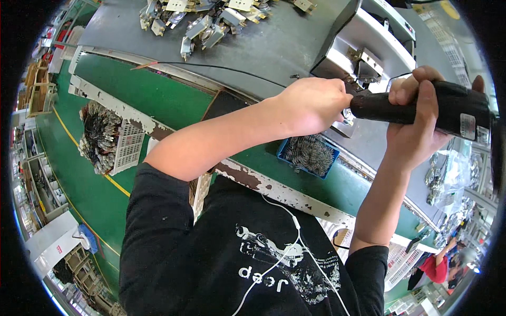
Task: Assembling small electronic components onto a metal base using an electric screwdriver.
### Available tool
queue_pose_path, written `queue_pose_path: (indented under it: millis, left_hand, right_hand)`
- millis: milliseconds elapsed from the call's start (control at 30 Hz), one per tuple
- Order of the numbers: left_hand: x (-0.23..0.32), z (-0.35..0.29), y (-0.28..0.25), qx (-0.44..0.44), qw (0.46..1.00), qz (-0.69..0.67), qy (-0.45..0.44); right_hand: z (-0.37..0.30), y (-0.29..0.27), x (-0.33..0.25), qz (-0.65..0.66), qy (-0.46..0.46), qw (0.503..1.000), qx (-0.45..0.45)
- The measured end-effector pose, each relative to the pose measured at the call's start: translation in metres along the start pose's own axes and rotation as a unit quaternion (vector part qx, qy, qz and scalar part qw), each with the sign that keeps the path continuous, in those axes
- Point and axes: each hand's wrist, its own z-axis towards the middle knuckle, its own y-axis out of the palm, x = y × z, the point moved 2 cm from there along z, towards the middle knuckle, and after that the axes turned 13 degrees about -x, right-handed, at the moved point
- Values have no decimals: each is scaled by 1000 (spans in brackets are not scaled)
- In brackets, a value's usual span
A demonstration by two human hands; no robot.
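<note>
My right hand (416,113) wraps round a black electric screwdriver (453,108), held nearly level above the bench. At the tool's narrow front end is my left hand (316,105), its fingers closed. A small shiny metal part (346,115) shows just under those fingertips; most of what they grip is hidden. Just beyond both hands, a metal fixture (366,66) sits against an angled grey metal housing (345,45).
Several metal latch-like parts (213,34) lie piled at the far left of the grey bench (279,39). A black cable (211,66) runs along its edge. Below are a blue bin (283,156) of coiled springs and a white crate (129,147). Someone in red (436,269) is at right.
</note>
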Motion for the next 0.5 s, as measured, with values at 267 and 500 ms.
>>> queue_pose_path:
  millis: [267,500]
  left_hand:
    - [2,1,-2,-20,1000,3,-16]
    - [-1,-1,2,-2,1000,-8,5]
  right_hand:
    - [2,-5,4,68,-43,995,-66]
    - [-1,-23,32,174,-6,981,-87]
